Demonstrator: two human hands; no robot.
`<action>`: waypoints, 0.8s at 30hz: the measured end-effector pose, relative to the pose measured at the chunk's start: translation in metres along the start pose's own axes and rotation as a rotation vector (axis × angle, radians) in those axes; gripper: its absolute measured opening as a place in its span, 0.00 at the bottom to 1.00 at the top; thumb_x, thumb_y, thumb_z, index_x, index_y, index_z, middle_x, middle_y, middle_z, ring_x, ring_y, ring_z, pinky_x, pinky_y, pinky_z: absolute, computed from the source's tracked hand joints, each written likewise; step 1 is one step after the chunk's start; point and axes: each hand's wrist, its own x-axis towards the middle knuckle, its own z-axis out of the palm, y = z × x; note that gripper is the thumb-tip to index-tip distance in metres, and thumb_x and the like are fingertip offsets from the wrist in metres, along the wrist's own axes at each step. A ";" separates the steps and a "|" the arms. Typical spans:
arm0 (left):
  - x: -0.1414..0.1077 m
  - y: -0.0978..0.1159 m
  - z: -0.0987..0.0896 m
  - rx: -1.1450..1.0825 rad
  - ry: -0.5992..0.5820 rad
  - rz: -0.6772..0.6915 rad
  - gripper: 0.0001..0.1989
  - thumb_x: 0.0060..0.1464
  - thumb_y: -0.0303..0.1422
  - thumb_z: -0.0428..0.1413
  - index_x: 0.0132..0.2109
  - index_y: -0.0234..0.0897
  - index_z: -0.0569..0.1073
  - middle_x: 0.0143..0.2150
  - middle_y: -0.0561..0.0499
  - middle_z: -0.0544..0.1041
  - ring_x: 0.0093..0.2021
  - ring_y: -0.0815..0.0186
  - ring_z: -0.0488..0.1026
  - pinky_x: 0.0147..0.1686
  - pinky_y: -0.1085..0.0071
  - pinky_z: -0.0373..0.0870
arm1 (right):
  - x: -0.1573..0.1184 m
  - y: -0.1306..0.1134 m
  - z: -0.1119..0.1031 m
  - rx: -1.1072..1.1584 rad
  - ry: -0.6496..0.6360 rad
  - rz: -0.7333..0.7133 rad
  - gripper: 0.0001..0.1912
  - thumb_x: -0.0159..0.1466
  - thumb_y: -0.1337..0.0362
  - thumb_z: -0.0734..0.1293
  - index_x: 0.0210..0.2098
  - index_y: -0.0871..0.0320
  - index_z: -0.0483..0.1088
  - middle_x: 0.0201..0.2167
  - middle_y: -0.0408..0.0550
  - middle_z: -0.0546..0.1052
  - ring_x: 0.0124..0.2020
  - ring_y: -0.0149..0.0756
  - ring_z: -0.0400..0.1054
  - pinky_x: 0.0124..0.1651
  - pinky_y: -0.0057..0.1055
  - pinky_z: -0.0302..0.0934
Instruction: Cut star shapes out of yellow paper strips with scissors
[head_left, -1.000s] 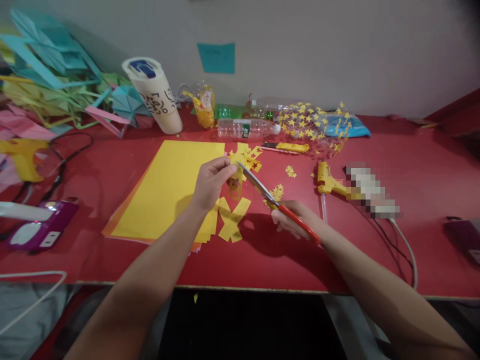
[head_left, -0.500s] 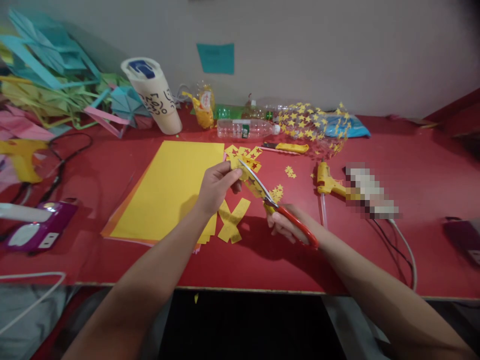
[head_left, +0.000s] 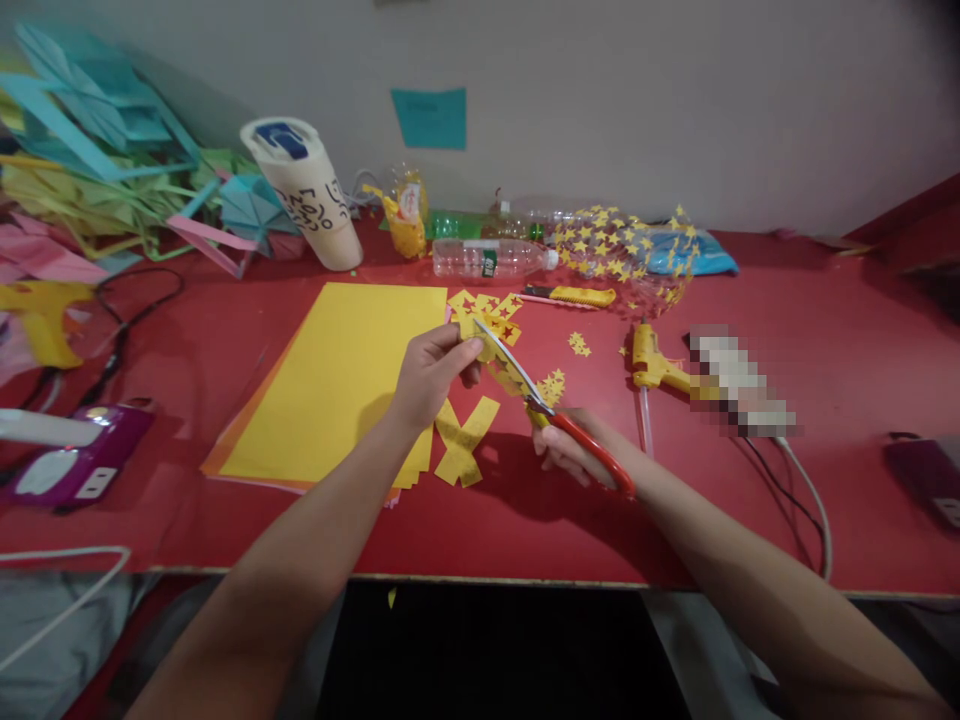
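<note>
Scissors [head_left: 564, 424]: right hand [head_left: 571, 450] wraps them; cutting seems in hand.
Yellow strip [head_left: 506, 378]: at the scissors, above the surface [head_left: 862, 360], left hand's [head_left: 429, 378] grip pinching it.
Next snip: likely needs that pinch steady.

Scissors [head_left: 538, 402] pair shiny metal blades [head_left: 508, 356] with glossy red plastic handles [head_left: 591, 444] over a smooth red tabletop [head_left: 525, 545] with a soft sheen. Matt yellow paper sheets [head_left: 322, 380] lie at left; at the far side, a clear, glossy plastic bottle [head_left: 463, 259] fronts a matt wall [head_left: 600, 120].

The scissors' handle [head_left: 592, 443] is red, the paper strip [head_left: 504, 376] yellow, the tumbler [head_left: 304, 190] white with black markings [head_left: 307, 206].
</note>
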 end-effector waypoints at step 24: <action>0.001 -0.004 0.000 -0.049 -0.012 -0.019 0.10 0.50 0.31 0.54 0.21 0.36 0.69 0.16 0.56 0.70 0.17 0.76 0.66 0.20 0.77 0.65 | -0.003 -0.007 -0.001 -0.006 -0.021 -0.065 0.28 0.54 0.36 0.60 0.24 0.57 0.61 0.09 0.32 0.57 0.11 0.24 0.52 0.29 0.32 0.61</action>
